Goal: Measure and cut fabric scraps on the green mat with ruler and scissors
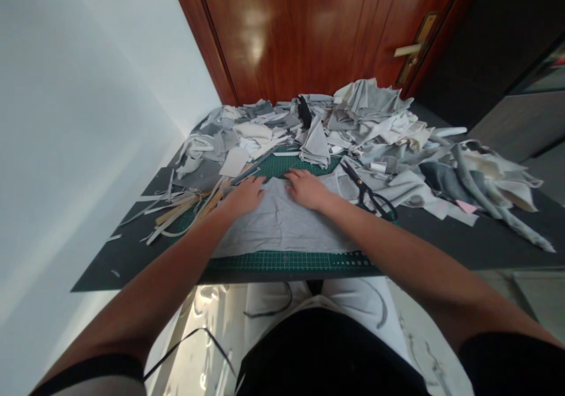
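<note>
On the left, many narrow strips (170, 213), pale and tan, lie in a loose bunch on the dark worktop (441, 237), overlapping too much to count. The person's left arm (176, 272) reaches forward and inward over the worktop from the lower left, the elbow slightly bent. Its left hand (248, 195) lies palm down on the upper left part of the one grey cloth (282, 222), fingers slightly apart and pointing inward.

The cloth is spread, lightly creased, over the one green cutting mat (282, 260), whose grid shows along the near edge and beyond the cloth. Behind it sits a heap of scraps (253, 131), mostly grey and white, with one black piece (304, 112) near the middle; the scraps cannot be counted.

The right hand (306, 189) rests palm down on the cloth's upper part, well apart from the left, its fingers a little bent and slightly spread. The right arm (397, 255) runs back to the lower right. Just beyond this forearm lies one pair of black scissors (365, 191), handles toward the right. Farther right are more piled scraps, with one pink piece (467, 206) among them
</note>
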`<state>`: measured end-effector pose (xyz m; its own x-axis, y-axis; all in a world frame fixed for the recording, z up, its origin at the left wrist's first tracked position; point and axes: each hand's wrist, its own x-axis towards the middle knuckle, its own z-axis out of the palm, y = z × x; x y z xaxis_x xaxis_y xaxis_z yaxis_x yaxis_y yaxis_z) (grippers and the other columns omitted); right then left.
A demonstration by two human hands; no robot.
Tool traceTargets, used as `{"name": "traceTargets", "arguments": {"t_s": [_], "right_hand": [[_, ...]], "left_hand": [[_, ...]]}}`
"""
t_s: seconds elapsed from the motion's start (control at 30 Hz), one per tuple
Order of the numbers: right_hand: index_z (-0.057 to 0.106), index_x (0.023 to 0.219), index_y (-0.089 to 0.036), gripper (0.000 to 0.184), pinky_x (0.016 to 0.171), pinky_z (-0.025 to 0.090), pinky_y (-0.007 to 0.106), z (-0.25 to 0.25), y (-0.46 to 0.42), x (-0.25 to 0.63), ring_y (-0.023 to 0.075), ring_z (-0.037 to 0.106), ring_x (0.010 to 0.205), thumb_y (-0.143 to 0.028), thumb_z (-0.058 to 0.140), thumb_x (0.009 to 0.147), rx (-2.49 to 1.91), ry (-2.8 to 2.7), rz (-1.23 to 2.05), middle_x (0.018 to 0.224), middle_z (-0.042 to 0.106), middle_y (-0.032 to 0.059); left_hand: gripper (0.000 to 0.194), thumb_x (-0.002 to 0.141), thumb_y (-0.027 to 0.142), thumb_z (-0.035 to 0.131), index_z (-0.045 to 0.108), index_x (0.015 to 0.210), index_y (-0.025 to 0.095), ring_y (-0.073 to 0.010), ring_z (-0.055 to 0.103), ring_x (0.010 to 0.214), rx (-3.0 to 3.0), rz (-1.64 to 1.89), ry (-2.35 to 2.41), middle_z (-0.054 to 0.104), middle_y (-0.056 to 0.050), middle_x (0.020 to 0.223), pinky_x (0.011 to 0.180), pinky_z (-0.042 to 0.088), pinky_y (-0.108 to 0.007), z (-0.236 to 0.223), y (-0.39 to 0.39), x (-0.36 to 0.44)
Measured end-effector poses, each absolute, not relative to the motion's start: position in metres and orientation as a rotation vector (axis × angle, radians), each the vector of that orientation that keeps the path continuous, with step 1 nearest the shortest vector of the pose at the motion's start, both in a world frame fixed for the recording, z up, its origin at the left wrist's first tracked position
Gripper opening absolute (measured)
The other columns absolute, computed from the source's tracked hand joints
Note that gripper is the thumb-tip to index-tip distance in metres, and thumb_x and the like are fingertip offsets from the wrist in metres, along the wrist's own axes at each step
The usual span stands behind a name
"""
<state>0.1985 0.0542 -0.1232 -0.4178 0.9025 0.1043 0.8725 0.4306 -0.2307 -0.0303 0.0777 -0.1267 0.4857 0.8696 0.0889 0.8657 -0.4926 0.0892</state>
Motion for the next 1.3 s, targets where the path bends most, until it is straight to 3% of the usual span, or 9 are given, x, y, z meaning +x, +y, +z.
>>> {"name": "traceTargets", "arguments": {"t_s": [0.13,0.33,0.43,0.57,0.7,0.83,1.03,1.2,1.3], "right_hand": [[0.059,0.138,-0.017,0.043,0.103,0.042,0.049,-0.122,0.083,0.201,0.0364,0.048,0.133,-0.031,0.05,0.098,-1.636,-2.545,0.276,0.144,0.056,0.0175],[0.071,0.109,-0.017,0.025,0.075,0.042,0.029,-0.088,0.101,0.213,0.025,0.065,0.098,-0.03,0.066,0.089,-1.548,-2.746,0.447,0.107,0.073,0.0105],[0.069,0.107,-0.015,0.023,0.071,0.037,0.027,-0.05,0.1,0.223,0.0216,0.063,0.091,-0.029,0.067,0.088,-1.452,-2.693,0.33,0.103,0.072,0.009],[0.066,0.102,-0.015,0.024,0.073,0.035,0.027,0.015,0.08,0.243,0.0192,0.059,0.086,-0.029,0.071,0.084,-1.228,-2.494,0.046,0.095,0.067,0.004],[0.067,0.096,-0.016,0.017,0.077,0.035,0.028,0.059,0.036,0.26,0.0191,0.059,0.088,-0.028,0.068,0.085,-1.138,-2.463,-0.126,0.09,0.064,0.0019],[0.065,0.091,-0.016,0.01,0.075,0.035,0.029,0.042,-0.013,0.267,0.0205,0.058,0.087,-0.016,0.064,0.081,-1.128,-2.55,-0.203,0.09,0.064,0.0042],[0.063,0.088,-0.018,0.013,0.076,0.041,0.03,-0.054,-0.071,0.267,0.0218,0.061,0.088,-0.007,0.06,0.082,-1.131,-2.826,0.142,0.094,0.065,0.0074],[0.069,0.09,-0.019,0.005,0.078,0.046,0.031,-0.093,-0.089,0.265,0.0218,0.064,0.089,-0.024,0.069,0.088,-1.015,-2.874,0.609,0.092,0.068,0.0056],[0.07,0.098,-0.017,0.015,0.084,0.047,0.032,-0.094,-0.067,0.255,0.0222,0.063,0.093,-0.026,0.058,0.098,-1.054,-2.671,0.515,0.095,0.068,0.0074]], "left_hand": [[0.043,0.083,0.037,0.061,0.062,0.121,0.017,-0.0273,0.064,0.113,2.535,0.064,1.561,0.069,-0.011,0.117,0.096,0.049,-0.036,-0.119,0.101,-0.051],[0.028,0.071,0.048,0.065,0.06,0.077,0.021,-0.0188,0.06,0.074,2.365,-0.235,1.33,0.063,0.002,0.072,0.063,0.04,-0.026,-0.084,0.113,-0.082],[0.031,0.072,0.05,0.066,0.059,0.077,0.02,-0.017,0.057,0.073,2.427,-0.025,1.412,0.061,0.002,0.073,0.064,0.037,-0.026,-0.05,0.108,-0.093],[0.038,0.075,0.047,0.069,0.064,0.099,0.018,-0.0148,0.054,0.08,2.466,0.428,1.513,0.063,0.001,0.082,0.074,0.039,-0.026,0.014,0.076,-0.105],[0.035,0.081,0.049,0.063,0.069,0.095,0.017,-0.0115,0.049,0.074,2.569,0.507,1.7,0.061,0.003,0.078,0.074,0.035,-0.027,0.056,0.027,-0.109],[0.023,0.082,0.038,0.06,0.066,0.091,0.018,-0.0143,0.054,0.079,2.674,0.312,1.62,0.063,0.0,0.086,0.074,0.036,-0.027,0.033,-0.012,-0.105],[0.017,0.081,0.038,0.062,0.064,0.083,0.021,-0.0191,0.06,0.083,2.428,-0.113,1.227,0.066,-0.003,0.087,0.077,0.044,-0.029,-0.047,-0.058,-0.105],[0.031,0.093,0.048,0.053,0.071,0.094,0.024,-0.0202,0.065,0.083,2.156,-0.299,1.091,0.071,-0.002,0.089,0.076,0.048,-0.029,-0.068,-0.066,-0.101],[0.031,0.097,0.04,0.044,0.068,0.101,0.021,-0.0229,0.065,0.09,2.408,-0.076,1.244,0.07,-0.006,0.095,0.085,0.049,-0.035,-0.076,-0.049,-0.081]]}}
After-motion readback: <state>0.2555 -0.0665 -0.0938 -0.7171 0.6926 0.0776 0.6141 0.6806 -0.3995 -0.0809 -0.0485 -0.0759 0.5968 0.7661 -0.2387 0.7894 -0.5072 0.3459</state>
